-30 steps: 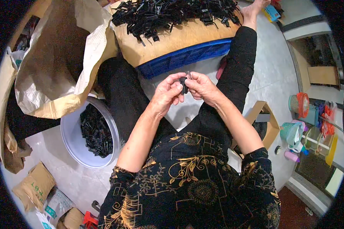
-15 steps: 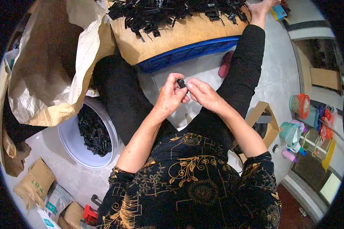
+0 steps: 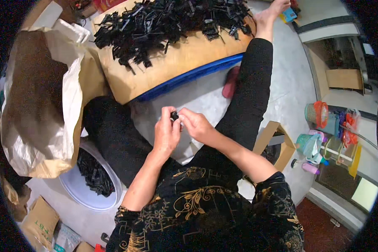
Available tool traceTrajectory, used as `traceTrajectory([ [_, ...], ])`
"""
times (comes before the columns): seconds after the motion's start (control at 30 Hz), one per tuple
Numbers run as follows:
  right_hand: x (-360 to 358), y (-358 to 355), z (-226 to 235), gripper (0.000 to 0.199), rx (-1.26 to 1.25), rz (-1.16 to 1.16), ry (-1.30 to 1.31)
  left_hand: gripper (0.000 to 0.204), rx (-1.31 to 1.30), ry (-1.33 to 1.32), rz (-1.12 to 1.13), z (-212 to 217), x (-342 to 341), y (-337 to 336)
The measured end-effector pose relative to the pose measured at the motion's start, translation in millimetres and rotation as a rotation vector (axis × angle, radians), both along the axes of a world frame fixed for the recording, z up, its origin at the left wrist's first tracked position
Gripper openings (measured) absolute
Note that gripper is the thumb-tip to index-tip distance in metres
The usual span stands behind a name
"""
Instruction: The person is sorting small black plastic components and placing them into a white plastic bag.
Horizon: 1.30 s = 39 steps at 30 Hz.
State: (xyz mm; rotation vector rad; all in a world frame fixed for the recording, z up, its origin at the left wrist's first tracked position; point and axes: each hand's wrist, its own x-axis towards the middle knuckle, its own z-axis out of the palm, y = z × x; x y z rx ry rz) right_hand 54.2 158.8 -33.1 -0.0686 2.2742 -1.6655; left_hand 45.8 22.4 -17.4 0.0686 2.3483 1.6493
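Between my two hands, over my lap, is a small black plastic part (image 3: 174,115). My left hand (image 3: 168,131) is closed with thumb and fingers round it. My right hand (image 3: 196,126) pinches at its right side, fingertips touching it or very close; what those fingertips hold is too small to make out. A heap of similar black plastic parts (image 3: 155,29) covers much of the wooden board (image 3: 143,80) in front of me. More black parts (image 3: 94,174) lie in the white tub (image 3: 115,191) to my left.
A large open paper sack (image 3: 71,105) stands at the left, partly over the tub. Under the board shows a blue crate (image 3: 189,75). An open cardboard box (image 3: 277,140) sits by my right leg. Filled bags (image 3: 40,220) lie at lower left; baskets and bottles (image 3: 317,145) stand at right.
The whole view has shifted, showing more of the board and heap, with my hands lower and further left in the picture. Both hands stay together at the black part.
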Motion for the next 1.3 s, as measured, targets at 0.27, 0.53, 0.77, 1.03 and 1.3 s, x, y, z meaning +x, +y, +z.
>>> traceTrajectory([
  [0.27,-119.5,105.0,10.0,0.034,0.568,-0.264,0.317,0.014,0.514,-0.46,0.286,-7.4,-8.0,2.4],
  [0.53,-188.3,153.3,-3.3,0.03,0.958,-0.33,0.334,0.021,0.617,-0.627,0.303,-11.9,-4.0,1.1],
  [0.77,-147.0,129.4,19.3,0.024,0.43,-0.393,-0.048,0.012,0.504,-0.42,0.209,-19.7,2.5,-1.8],
  [1.03,-29.5,40.4,64.7,0.023,-0.24,-0.189,-0.644,0.059,-0.186,0.34,0.113,20.1,1.0,4.0],
  [1.3,4.9,19.9,59.4,0.023,-0.417,-0.139,-0.754,0.06,-0.168,0.38,-0.058,6.9,14.8,-6.1],
])
